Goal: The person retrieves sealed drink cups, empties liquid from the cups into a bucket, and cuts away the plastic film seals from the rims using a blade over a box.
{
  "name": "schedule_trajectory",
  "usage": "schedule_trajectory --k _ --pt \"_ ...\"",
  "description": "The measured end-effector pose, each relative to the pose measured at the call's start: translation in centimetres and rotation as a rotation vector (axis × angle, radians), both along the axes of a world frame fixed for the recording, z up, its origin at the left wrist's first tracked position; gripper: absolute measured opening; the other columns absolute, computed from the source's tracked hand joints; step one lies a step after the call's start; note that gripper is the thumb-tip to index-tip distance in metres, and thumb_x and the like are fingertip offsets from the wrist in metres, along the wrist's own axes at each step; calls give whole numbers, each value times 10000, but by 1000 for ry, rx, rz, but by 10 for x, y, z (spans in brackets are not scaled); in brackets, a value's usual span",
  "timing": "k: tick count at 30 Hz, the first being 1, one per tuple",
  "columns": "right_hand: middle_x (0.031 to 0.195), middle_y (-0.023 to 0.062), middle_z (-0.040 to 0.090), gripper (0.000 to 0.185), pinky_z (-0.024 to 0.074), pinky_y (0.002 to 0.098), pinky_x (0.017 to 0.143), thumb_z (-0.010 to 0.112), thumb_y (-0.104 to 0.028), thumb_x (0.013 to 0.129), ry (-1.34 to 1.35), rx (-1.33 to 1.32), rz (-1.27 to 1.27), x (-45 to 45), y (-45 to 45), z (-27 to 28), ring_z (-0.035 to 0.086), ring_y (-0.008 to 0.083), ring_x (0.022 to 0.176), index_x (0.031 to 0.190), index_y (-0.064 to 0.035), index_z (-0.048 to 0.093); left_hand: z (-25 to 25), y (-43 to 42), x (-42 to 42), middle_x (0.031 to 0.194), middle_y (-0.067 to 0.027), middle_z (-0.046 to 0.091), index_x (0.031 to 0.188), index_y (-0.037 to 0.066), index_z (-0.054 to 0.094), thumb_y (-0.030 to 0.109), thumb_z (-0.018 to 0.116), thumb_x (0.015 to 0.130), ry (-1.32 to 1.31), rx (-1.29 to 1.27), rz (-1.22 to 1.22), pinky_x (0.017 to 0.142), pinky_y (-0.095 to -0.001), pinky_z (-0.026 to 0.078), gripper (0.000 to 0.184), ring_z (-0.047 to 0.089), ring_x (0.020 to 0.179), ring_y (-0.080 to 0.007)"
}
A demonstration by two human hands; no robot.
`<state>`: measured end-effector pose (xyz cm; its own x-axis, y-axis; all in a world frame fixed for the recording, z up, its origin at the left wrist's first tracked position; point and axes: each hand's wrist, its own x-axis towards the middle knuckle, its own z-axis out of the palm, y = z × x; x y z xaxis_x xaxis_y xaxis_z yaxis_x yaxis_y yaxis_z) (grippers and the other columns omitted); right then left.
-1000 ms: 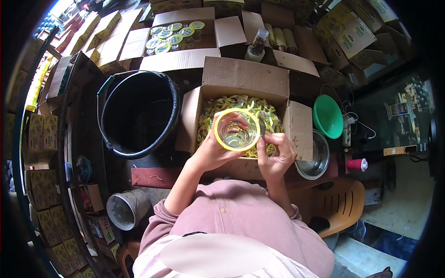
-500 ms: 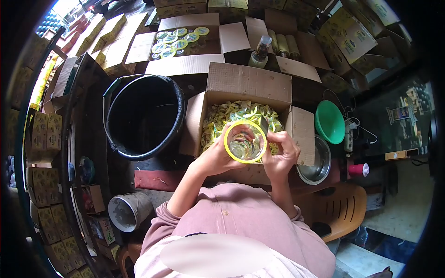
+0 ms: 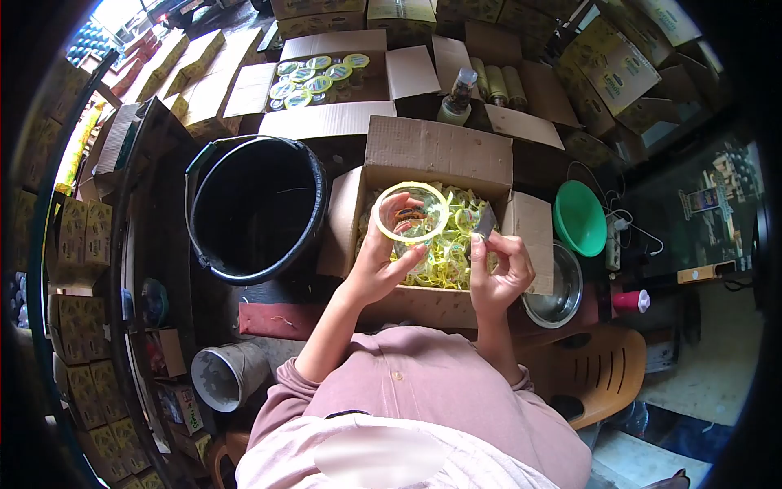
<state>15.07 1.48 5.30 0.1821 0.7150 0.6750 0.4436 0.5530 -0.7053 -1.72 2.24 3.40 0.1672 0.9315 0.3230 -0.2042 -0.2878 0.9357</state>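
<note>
A clear cup with a yellow rim (image 3: 413,213) is held in my left hand (image 3: 377,265), the fingers wrapped round its side and the thumb at its lower edge. Just right of the cup, my right hand (image 3: 498,273) pinches a small dark flat piece (image 3: 486,220) between thumb and fingers. Both hands are over an open cardboard box (image 3: 440,147) full of yellow-and-clear strips (image 3: 452,265). The dark piece does not touch the cup.
To the left stands a black bucket (image 3: 199,213), with a grey bucket (image 3: 220,379) below. A green bowl (image 3: 580,218), a metal bowl (image 3: 562,306) and a pink spool (image 3: 627,301) are at right. Behind, another box (image 3: 326,120) holds lidded cups; a bottle (image 3: 458,98) stands beside it.
My left hand has raised the cup and moved it left, away from my right hand. The dark piece in my right hand now shows more fully, apart from the rim.
</note>
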Motion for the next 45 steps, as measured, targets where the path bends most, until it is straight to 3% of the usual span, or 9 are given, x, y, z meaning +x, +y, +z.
schedule_trajectory --k 3,5,7,8,11,12,17,25,45 --pt "671 80 581 155 430 246 538 671 23 684 -24 -37 -35 1 17 -27 569 140 588 822 -7 609 -1 1 -3 1219 -121 357 1325 70 216 16 567 775 -22 35 23 947 -363 337 654 363 1172 -204" --pt "748 175 607 183 492 377 646 542 48 702 -756 -491 22 17 31 -68 607 314 668 871 15 605 -2 0 -3 1221 -123 352 1328 67 214 15 561 772 -42 42 33 940 -359 343 657 358 1174 -205" --pt "811 198 618 258 485 426 714 491 60 690 -733 -732 37 23 29 -79 597 370 718 923 25 597 -1 0 -4 1224 -126 348 1326 59 215 17 562 770 -41 48 40 934 -356 348 657 359 1172 -206" --pt "786 193 624 319 502 387 690 526 54 685 -790 -678 -27 27 29 -82 616 328 686 996 22 588 -1 -1 -5 1214 -130 355 1324 52 213 28 575 767 -42 38 44 924 -351 357 665 372 1159 -208" --pt "715 164 623 388 514 339 641 566 50 669 -468 -784 60 32 32 -64 625 270 630 1055 11 576 -3 -1 -6 1197 -131 369 1322 53 217 37 597 761 -6 33 59 915 -344 365 677 385 1147 -208" --pt "661 103 627 408 509 270 592 626 31 675 -353 -706 51 33 31 -60 622 168 596 1078 -6 578 0 -1 -4 1171 -133 396 1292 54 229 42 630 749 -11 17 72 909 -344 373 675 408 1129 -209" --pt "725 2 595 314 459 186 628 661 32 731 170 -520 175 21 21 -21 554 50 661 1034 -25 602 -2 1 2 1169 -146 423 1225 71 240 32 657 737 39 95 146 921 -368 374 644 430 1122 -224" --pt "706 58 604 204 458 246 568 671 33 694 -68 58 44 -18 -5 21 584 138 613 880 -40 631 11 -5 8 1223 -167 389 1233 85 211 -7 647 728 38 184 159 962 -389 358 673 404 1166 -258" --pt "709 77 589 207 468 259 551 677 37 669 -171 131 -19 -32 -18 21 584 166 610 857 -19 610 11 -13 10 1181 -186 384 1262 66 107 2 662 735 134 222 200 934 -384 399 768 440 1123 -270"
